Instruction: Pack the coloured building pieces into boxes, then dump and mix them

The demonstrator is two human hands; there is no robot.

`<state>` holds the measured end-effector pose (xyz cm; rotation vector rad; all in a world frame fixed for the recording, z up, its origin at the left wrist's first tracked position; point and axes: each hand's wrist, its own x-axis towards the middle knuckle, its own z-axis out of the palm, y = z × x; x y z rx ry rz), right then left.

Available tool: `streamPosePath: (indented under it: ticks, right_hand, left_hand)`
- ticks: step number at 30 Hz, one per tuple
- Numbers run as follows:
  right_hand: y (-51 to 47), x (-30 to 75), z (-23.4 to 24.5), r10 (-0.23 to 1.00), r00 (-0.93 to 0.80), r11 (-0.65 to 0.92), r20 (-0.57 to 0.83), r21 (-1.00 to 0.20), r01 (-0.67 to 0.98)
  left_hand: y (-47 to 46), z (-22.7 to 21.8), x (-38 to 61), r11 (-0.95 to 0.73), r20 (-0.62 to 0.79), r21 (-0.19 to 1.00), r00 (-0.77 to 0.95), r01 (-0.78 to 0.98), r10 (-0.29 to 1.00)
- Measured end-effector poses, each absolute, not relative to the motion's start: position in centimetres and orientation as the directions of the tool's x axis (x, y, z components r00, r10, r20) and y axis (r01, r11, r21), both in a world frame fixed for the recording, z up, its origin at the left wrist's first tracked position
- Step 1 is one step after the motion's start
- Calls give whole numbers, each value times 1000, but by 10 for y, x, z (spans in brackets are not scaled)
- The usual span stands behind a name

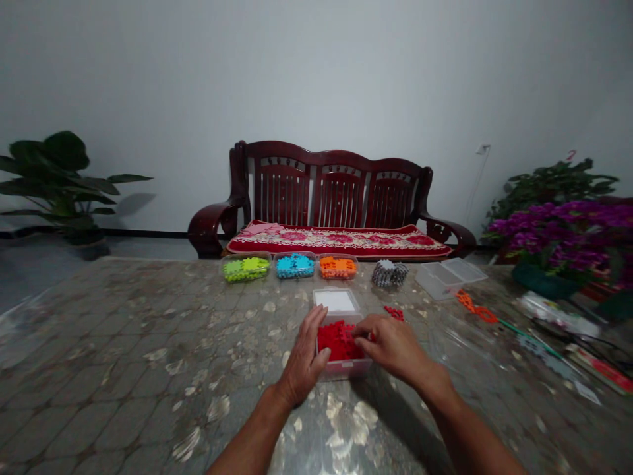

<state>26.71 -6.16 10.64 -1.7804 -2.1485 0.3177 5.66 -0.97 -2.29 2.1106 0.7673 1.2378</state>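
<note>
In the head view, a clear plastic box (341, 371) stands on the table with its lid (335, 301) swung open toward the back. Red interlocking plastic pieces (332, 343) fill it. My left hand (305, 356) grips the box's left wall, fingers along the side and thumb at the front rim. Over the box's right side, my right hand (393, 341) is closed, its fingertips pinching a red snowflake-shaped piece (347, 332) above the others. A short strip of red pieces (394, 313) lies on the table behind my right hand.
Behind stand boxes of green pieces (246, 268), blue pieces (295, 265) and orange pieces (337, 267). Grey pieces (389, 273) form a stack beside an open clear box (439, 280). An orange chain (475, 308) and purple flowers (568, 237) are at right.
</note>
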Motion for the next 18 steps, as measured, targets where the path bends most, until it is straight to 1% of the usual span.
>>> streamPosePath:
  ticks: [5,8,10,12,14,16,18]
  right_hand:
    - [-62,263,98,966,-233,256,110,-328,909]
    - [-62,258,98,964,-260,264,53,-272,925]
    - [-63,256,99,961,-275,271,22,-259,927]
    - [-63,257,100,960,-277,274,31,-293,916]
    - [-61,266,100,966,-245,258,82,-377,890]
    - [-58,286,97,977,-152,206,150,-474,856]
    - [-51,314,89,980,4,109,200,-548,829]
  left_hand:
    - [-10,-23,57,-676,569,711,407,194,714]
    - [-10,-23,57,-678,572,708,405,196,714]
    - [-10,-23,57,-678,573,709,402,192,714]
    - [-10,-23,57,-679,577,710,399,186,713]
    - [-10,-24,57,-679,576,711,402,183,712]
    - [-10,-24,56,-677,574,713,403,183,713]
    - [-9,-24,56,-676,571,713,407,184,713]
